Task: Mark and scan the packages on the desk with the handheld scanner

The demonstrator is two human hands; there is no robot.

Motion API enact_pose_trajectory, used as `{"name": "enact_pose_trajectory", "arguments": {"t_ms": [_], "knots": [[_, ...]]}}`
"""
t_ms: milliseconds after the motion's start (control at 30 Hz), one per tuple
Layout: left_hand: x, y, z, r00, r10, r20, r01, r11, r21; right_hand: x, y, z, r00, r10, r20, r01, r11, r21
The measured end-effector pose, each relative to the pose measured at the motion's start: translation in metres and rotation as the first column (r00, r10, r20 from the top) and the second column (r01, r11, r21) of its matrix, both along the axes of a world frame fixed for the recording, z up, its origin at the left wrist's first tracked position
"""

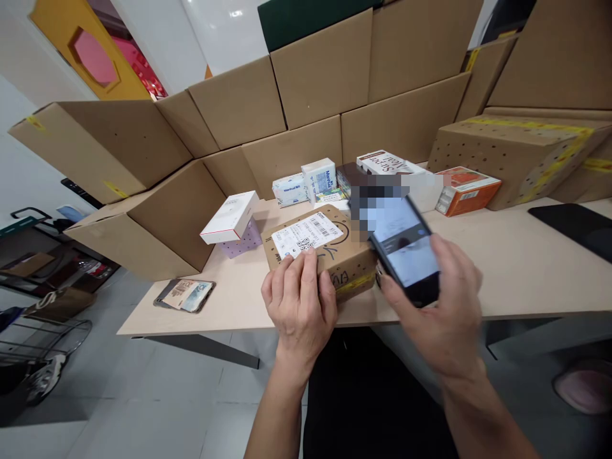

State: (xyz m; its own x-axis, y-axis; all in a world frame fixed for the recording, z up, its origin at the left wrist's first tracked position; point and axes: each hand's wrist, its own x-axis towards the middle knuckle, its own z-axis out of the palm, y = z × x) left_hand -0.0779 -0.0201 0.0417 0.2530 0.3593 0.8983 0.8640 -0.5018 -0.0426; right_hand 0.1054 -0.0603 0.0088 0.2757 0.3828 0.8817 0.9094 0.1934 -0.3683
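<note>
Left hand (299, 306): fingers (309, 268) close together, thumb slightly apart, laid on the near part of the carton (347, 256), not wrapped round it. Right hand (449, 312): fingers and thumb clamped on the lower end of the phone (406, 255), screen lit (top end pixelated, can't read it). Phone is tilted, held up beside the carton's right side.

Carton sits by the middle of the worktop's (507, 274) front edge. Done, from what shows: carton closed, label (326, 226) on top, yellow tape (354, 287) on the near side, phone lit. Left: can't tell; the screen's words don't resolve and nothing inside the carton shows.

Outward: white box (232, 210) rests on a purple box (245, 241), left of the carton. Flat slab (186, 295) with banknote-like prints lies near the front left corner (phone in a clear case, maybe). Behind the carton, two blue-and-white packs (289, 191); toward the back right, a Super Meal box (382, 162), then an orange box (471, 191). Black slab (574, 229) at the right end.

Big cartons (291, 150) stacked along the back edge and both sides like a wall. Room: grey tiled floor (176, 382), wire cart (48, 338) at left, yellow frame (98, 64) upper left.
</note>
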Motion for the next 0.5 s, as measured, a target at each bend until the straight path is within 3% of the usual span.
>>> {"name": "enact_pose_trajectory", "arguments": {"t_ms": [167,267,367,500], "knots": [[-0.003,-0.001,0.002,0.998,-0.006,-0.062,0.005,1.0,-0.013,0.091,0.005,-0.055,0.962,-0.271,0.042,0.273,0.961,-0.05],[-0.007,-0.001,0.003,0.995,-0.002,-0.1,0.001,1.0,-0.006,0.137,0.005,-0.083,0.939,-0.342,-0.036,0.332,0.929,-0.162],[-0.017,0.0,0.005,0.992,0.028,-0.125,-0.027,1.0,0.004,0.156,0.003,-0.093,0.935,-0.354,-0.023,0.329,0.889,-0.317],[-0.04,0.004,0.007,0.975,0.149,-0.166,-0.143,0.989,0.049,0.149,-0.003,-0.082,0.924,-0.373,0.085,0.37,0.815,-0.446]]}}
